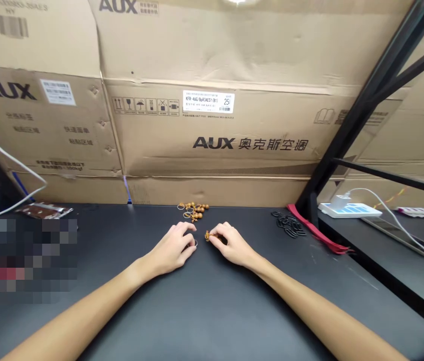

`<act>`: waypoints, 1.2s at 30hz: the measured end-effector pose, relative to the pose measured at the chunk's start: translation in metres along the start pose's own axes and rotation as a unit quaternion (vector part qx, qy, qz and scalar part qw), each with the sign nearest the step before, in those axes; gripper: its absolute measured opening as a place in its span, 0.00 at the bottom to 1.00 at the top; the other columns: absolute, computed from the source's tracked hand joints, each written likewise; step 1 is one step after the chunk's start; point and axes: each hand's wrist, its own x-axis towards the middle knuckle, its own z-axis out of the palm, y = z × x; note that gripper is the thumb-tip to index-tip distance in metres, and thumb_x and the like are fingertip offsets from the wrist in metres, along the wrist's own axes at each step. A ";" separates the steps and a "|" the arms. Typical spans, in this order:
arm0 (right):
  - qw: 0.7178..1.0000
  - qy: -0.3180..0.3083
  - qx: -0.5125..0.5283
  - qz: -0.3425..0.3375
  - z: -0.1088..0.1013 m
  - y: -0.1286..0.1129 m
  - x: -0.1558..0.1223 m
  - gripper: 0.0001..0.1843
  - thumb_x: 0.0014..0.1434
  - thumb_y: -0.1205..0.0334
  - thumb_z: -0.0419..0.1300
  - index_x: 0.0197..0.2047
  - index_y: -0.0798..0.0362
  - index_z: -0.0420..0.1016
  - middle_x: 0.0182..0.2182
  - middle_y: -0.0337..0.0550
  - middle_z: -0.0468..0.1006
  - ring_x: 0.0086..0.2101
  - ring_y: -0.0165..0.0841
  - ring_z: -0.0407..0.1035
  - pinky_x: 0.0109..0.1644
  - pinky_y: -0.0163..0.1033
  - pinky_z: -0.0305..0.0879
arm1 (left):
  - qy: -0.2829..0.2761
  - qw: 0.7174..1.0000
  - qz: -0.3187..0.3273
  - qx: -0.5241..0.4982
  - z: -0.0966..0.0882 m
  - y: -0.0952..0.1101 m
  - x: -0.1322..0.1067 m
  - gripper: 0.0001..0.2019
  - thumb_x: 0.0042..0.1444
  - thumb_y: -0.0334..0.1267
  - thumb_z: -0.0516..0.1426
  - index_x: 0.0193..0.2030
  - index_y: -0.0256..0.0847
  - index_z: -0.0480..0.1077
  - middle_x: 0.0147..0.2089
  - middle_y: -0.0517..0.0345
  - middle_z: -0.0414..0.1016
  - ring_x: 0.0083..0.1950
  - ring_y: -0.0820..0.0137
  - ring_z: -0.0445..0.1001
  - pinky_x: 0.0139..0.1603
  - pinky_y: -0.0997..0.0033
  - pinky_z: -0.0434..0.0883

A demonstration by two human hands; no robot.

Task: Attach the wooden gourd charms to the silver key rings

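My left hand point(176, 246) rests on the black table point(204, 311) with its fingers curled around a small metal ring point(195, 243). A short gap to its right, my right hand point(230, 243) pinches a small brown wooden gourd charm point(207, 235) between thumb and fingers. Just beyond both hands, near the cardboard wall, lies a small pile of brown gourd charms with key rings point(194, 210).
Large cardboard boxes point(234, 125) printed AUX stand along the back of the table. A heap of black rings point(290, 224) and a red strap point(317, 233) lie at the right by a black metal frame point(366, 100). A white power strip point(349, 209) sits beyond it.
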 end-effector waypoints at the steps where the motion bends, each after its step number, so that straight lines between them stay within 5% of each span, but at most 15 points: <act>1: 1.000 0.000 -0.003 -0.002 0.000 0.000 0.000 0.08 0.63 0.62 0.54 0.32 0.50 0.70 0.30 0.39 0.75 0.34 0.34 0.64 0.43 0.42 0.61 | 0.001 1.000 -0.010 -0.003 0.000 -0.001 0.000 0.07 0.61 0.35 0.52 0.32 0.40 0.68 0.52 0.50 0.66 0.50 0.62 0.67 0.51 0.57 0.66; 11: 1.000 -0.004 -0.029 0.005 -0.001 0.004 0.000 0.08 0.63 0.61 0.54 0.34 0.50 0.73 0.32 0.41 0.76 0.36 0.35 0.64 0.45 0.43 0.60 | 0.026 0.991 -0.106 0.084 0.006 -0.029 -0.001 0.06 0.60 0.35 0.51 0.33 0.39 0.67 0.48 0.50 0.67 0.49 0.61 0.67 0.48 0.57 0.66; 20: 0.993 0.009 -0.121 0.016 -0.001 0.005 0.003 0.09 0.63 0.61 0.54 0.34 0.52 0.73 0.33 0.42 0.74 0.36 0.35 0.63 0.42 0.41 0.57 | -0.038 0.992 -0.075 0.095 0.005 -0.046 0.014 0.21 0.62 0.39 0.50 0.62 0.43 0.59 0.65 0.47 0.61 0.64 0.57 0.60 0.60 0.51 0.58; 24: 0.988 0.003 -0.151 0.021 0.000 0.007 0.004 0.08 0.63 0.60 0.55 0.36 0.52 0.73 0.34 0.43 0.74 0.38 0.36 0.63 0.42 0.41 0.56 | -0.072 0.989 -0.090 0.091 0.006 -0.048 0.016 0.20 0.64 0.44 0.48 0.60 0.40 0.63 0.63 0.45 0.65 0.63 0.57 0.62 0.61 0.50 0.57; 31: 0.974 0.065 -0.200 0.085 -0.002 0.012 0.002 0.09 0.56 0.68 0.56 0.41 0.53 0.74 0.41 0.49 0.71 0.42 0.40 0.62 0.42 0.43 0.57 | -0.023 0.999 -0.029 0.039 0.004 -0.031 0.007 0.12 0.63 0.37 0.51 0.49 0.40 0.70 0.50 0.50 0.75 0.50 0.63 0.73 0.52 0.62 0.69; 36: 0.983 0.068 -0.168 -0.012 -0.007 -0.004 -0.003 0.18 0.57 0.65 0.56 0.52 0.50 0.70 0.52 0.51 0.67 0.51 0.45 0.58 0.49 0.49 0.59 | -0.033 0.999 0.025 -0.007 0.002 -0.010 0.003 0.09 0.63 0.33 0.51 0.45 0.42 0.71 0.47 0.53 0.76 0.50 0.65 0.73 0.53 0.64 0.68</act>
